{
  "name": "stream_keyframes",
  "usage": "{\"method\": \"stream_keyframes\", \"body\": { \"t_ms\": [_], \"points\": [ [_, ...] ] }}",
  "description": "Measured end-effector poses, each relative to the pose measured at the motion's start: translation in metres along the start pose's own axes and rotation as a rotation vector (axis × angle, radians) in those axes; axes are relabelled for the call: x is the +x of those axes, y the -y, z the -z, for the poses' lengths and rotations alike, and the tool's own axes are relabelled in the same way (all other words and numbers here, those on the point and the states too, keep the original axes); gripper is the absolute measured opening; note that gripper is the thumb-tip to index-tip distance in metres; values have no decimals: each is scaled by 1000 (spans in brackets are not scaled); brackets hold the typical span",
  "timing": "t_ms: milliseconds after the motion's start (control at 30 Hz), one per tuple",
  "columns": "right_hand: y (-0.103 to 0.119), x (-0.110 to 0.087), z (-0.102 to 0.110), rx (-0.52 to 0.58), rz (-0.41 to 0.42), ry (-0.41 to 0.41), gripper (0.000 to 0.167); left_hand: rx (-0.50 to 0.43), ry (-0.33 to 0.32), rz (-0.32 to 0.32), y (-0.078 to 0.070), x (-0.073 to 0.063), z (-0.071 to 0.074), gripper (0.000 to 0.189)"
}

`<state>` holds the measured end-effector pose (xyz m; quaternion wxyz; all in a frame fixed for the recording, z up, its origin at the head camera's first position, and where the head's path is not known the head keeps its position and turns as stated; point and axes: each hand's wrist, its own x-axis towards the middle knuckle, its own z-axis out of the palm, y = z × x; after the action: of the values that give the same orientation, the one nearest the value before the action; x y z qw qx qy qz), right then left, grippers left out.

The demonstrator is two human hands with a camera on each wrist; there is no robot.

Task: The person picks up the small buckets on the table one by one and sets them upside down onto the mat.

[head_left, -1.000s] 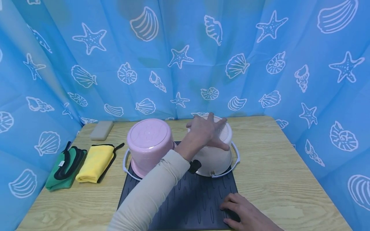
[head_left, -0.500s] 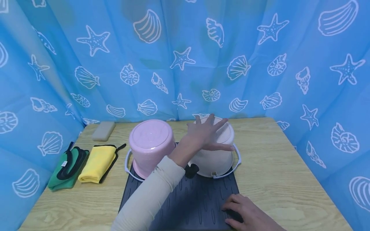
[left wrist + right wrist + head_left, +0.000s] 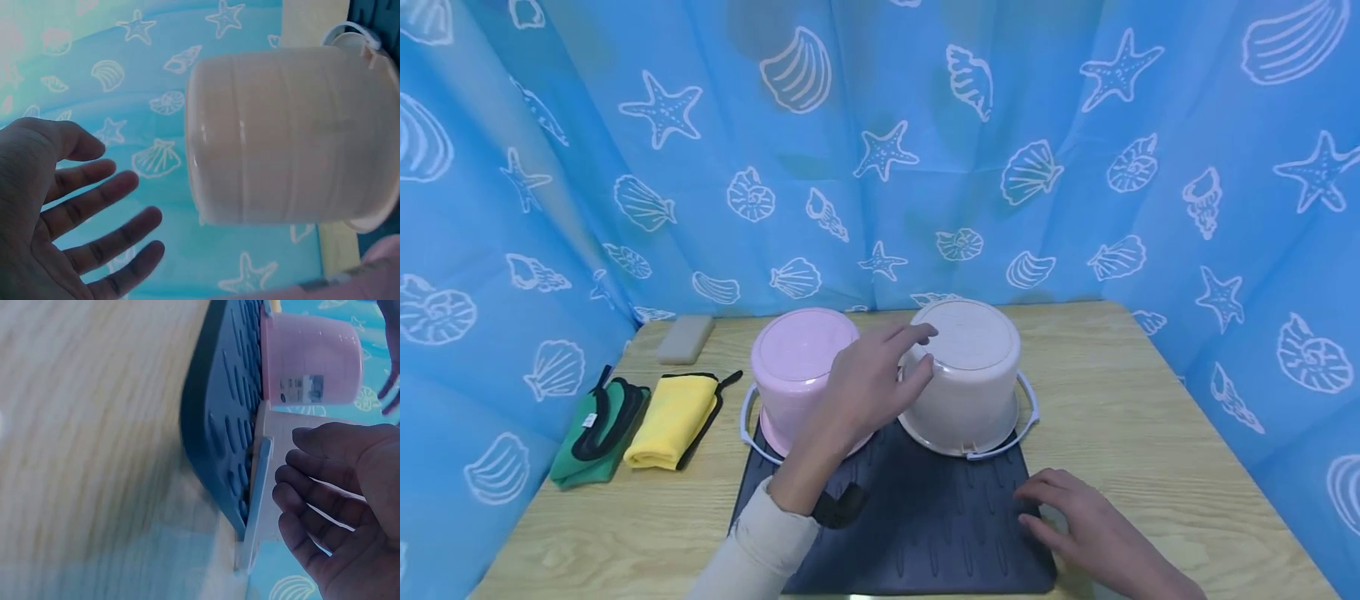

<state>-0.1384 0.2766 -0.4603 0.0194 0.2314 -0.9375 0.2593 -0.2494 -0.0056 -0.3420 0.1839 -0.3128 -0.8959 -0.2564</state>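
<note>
Two upturned buckets stand side by side on a dark ridged mat (image 3: 917,533): a pink bucket (image 3: 805,346) on the left and a cream bucket (image 3: 966,367) on the right, each with a pale handle hanging low. My left hand (image 3: 872,379) is raised in front of the gap between them, fingers loosely bent, holding nothing. In the left wrist view a gap separates that hand from the cream bucket (image 3: 287,137). My right hand (image 3: 1082,521) hovers by the mat's front right corner, its fingers loosely curved around nothing. A label shows on the pink bucket (image 3: 306,387) in the right wrist view.
On the wooden table (image 3: 1150,450), a folded green cloth (image 3: 598,433) and a folded yellow cloth (image 3: 673,421) lie at the left. Behind them sits a beige sponge-like block (image 3: 685,339). A blue shell-print curtain (image 3: 880,167) surrounds the table at the back and sides.
My left hand has come off the cream bucket's upturned base, moving left and toward me. The right hand has lifted from the mat and shifted right. Both buckets stay in place.
</note>
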Motion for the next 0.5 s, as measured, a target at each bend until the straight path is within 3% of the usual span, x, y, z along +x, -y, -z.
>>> {"method": "stream_keyframes", "body": {
  "t_ms": [233,333,500],
  "points": [
    [-11,3,4,-59,25,-111,23,-27,-105,-6,14,-35,1,22],
    [-16,2,7,-80,-1,-151,25,-62,-138,-11,21,-49,0,18],
    [-27,-2,11,-108,-18,-169,24,-131,-152,41,33,-75,1,14]
  ]
}}
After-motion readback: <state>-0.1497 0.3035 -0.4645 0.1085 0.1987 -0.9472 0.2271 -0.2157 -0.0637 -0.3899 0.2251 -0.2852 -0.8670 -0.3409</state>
